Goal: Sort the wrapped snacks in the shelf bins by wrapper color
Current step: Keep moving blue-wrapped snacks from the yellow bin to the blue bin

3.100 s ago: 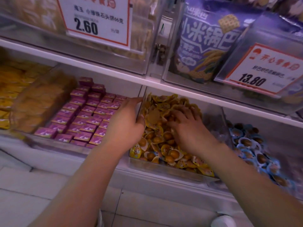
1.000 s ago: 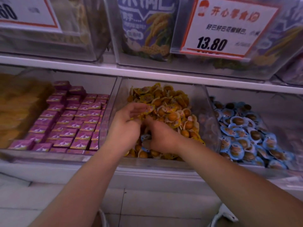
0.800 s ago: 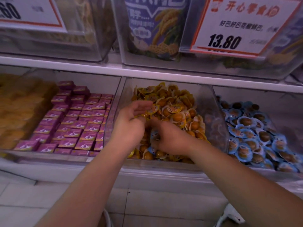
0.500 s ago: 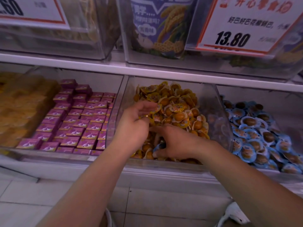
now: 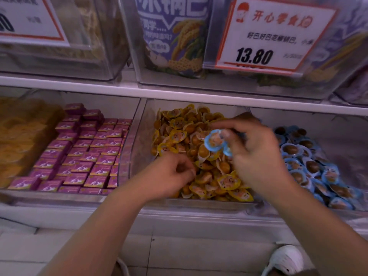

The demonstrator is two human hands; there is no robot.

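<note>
Fingers (image 5: 229,134) of the right hand (image 5: 256,154) pinch a blue-wrapped snack (image 5: 214,142) above the yellow bin (image 5: 137,136) at frame centre, while the left hand (image 5: 171,176), blurred, seems curled.

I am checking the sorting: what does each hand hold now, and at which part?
The right hand pinches a blue-wrapped snack at its right edge. The left hand is curled; its grip cannot be told.
</note>
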